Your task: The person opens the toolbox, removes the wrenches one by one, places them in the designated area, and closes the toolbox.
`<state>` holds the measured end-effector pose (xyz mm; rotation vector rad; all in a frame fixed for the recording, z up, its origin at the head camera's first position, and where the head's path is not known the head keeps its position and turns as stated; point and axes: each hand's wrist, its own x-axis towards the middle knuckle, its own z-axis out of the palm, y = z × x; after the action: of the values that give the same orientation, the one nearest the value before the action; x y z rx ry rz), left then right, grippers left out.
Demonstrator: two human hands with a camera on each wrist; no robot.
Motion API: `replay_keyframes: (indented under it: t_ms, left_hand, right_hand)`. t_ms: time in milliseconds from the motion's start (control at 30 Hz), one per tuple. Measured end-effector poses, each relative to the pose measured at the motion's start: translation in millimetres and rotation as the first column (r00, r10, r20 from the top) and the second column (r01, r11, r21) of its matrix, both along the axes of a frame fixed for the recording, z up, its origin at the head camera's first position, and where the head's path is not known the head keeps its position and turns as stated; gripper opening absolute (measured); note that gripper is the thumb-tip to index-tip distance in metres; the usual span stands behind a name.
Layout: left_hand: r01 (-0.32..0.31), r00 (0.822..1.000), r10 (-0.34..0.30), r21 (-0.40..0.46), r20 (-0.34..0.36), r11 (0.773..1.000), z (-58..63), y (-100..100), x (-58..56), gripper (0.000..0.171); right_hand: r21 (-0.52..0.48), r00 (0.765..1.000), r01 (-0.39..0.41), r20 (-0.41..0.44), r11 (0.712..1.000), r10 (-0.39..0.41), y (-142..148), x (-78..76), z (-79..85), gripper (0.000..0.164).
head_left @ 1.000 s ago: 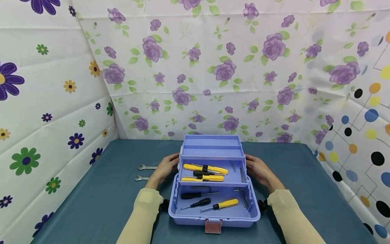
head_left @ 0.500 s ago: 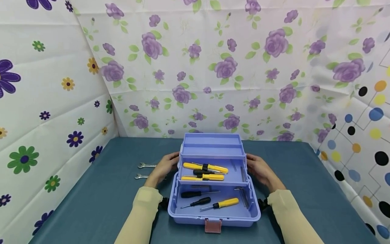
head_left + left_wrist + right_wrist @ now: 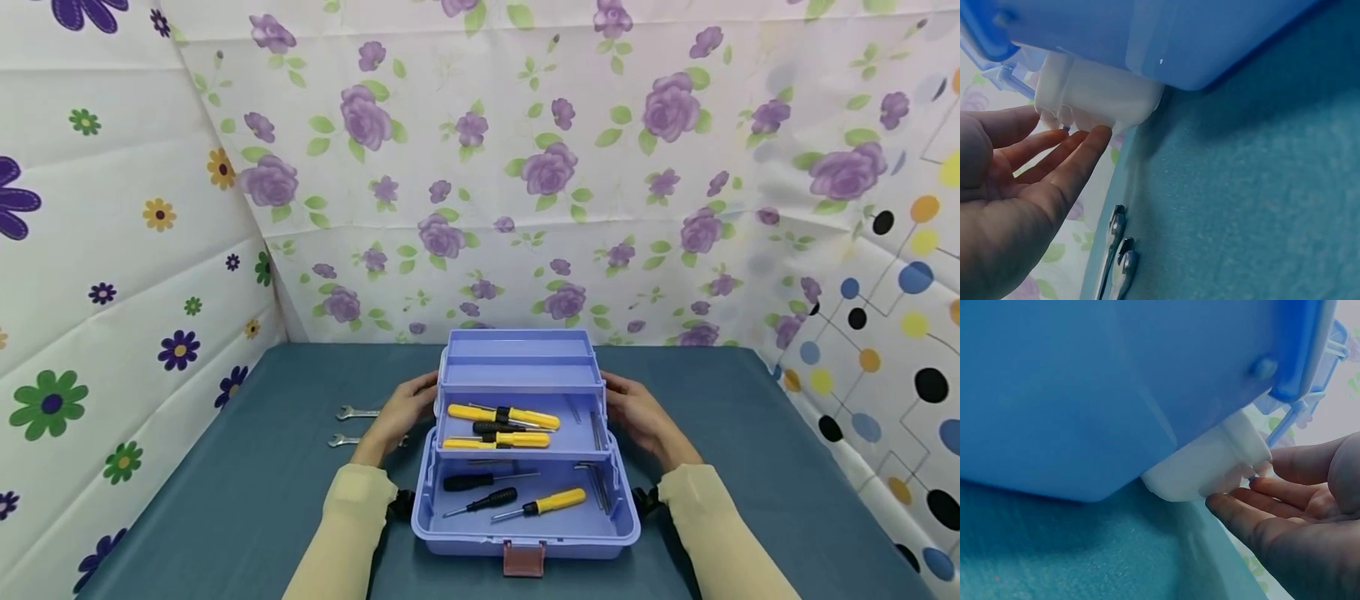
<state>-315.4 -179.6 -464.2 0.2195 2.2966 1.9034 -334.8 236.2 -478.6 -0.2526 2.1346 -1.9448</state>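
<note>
A periwinkle-blue toolbox stands unfolded, with its stepped trays raised towards the back. Yellow-handled screwdrivers lie in the middle tray. In the bottom are black screwdrivers, a yellow screwdriver and hex keys. My left hand holds the left side of the white lid behind the trays, thumb and fingertips at its edge. On the opposite side, my right hand holds the same lid likewise. Part of each hand's fingers is hidden behind the box in the head view.
Two open-ended wrenches lie on the teal tablecloth left of the box, partly behind my left hand. A brown latch hangs at the box's front. Flower-printed cloth walls off the back, with patterned cloths at both sides.
The head view has shifted slightly. Both hands stay at the lid's sides, and the toolbox and its tools have not visibly moved.
</note>
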Motion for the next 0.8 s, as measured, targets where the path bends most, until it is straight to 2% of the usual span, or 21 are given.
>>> replay_keyframes:
  t_ms: [233, 433, 567, 800]
  left_hand:
    - [0.01, 0.998, -0.009, 0.031, -0.059, 0.999, 5.8, -0.5, -0.6, 0.049]
    - [-0.024, 0.997, 0.029, 0.073, -0.075, 0.997, 8.9, 0.1, 0.1, 0.047]
    - [-0.051, 0.994, 0.058, 0.066, -0.096, 0.997, 14.4, 0.1, 2.7, 0.047]
    - [-0.054, 0.99, 0.066, 0.094, -0.124, 0.994, 21.2, 0.9, 4.9, 0.046]
  right_hand:
    - [-0.017, 0.999, 0.024, -0.036, 1.0, -0.025, -0.6, 1.4, 7.3, 0.058]
    - [-0.047, 0.997, 0.033, -0.066, 0.998, -0.036, -3.1, 1.2, 11.4, 0.058]
    - [-0.071, 0.996, 0.051, -0.07, 0.996, -0.056, -4.2, 3.8, 17.6, 0.058]
    - [-0.122, 0.99, 0.067, -0.116, 0.99, -0.082, -3.7, 6.8, 25.2, 0.059]
